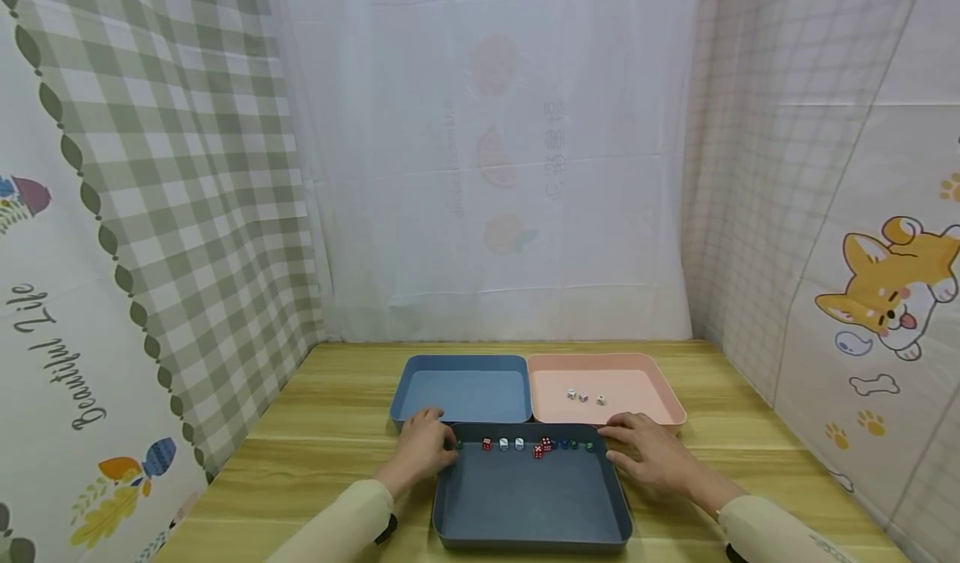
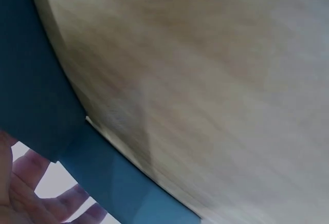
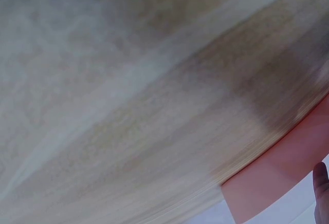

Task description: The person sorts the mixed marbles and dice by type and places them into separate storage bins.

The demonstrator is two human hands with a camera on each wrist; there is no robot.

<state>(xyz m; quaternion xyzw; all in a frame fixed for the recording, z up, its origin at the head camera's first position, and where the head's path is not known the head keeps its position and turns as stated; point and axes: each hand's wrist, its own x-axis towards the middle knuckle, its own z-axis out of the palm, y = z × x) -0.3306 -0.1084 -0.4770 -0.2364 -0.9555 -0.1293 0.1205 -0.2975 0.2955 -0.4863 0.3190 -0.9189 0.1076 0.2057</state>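
Observation:
A dark grey tray point(image 1: 534, 496) lies on the table between my hands. Along its far side runs a row of small dice: red dice point(image 1: 537, 452), white dice point(image 1: 519, 444), blue dice point(image 1: 565, 444) and a green die point(image 1: 590, 446) at the right. My left hand point(image 1: 422, 446) rests at the tray's far left corner, thumb side over the rim beside another green die point(image 1: 460, 444). At the far right corner, my right hand point(image 1: 651, 450) lies with fingers extended, fingertips right at the rim. Neither palm shows.
Behind the grey tray stand a blue tray point(image 1: 468, 388) on the left and a pink tray point(image 1: 637, 379) on the right, side by side. Three white dice point(image 1: 583, 397) lie in the pink one. Cloth curtains point(image 1: 495, 296) close off the back and both sides of the wooden table point(image 1: 300, 454).

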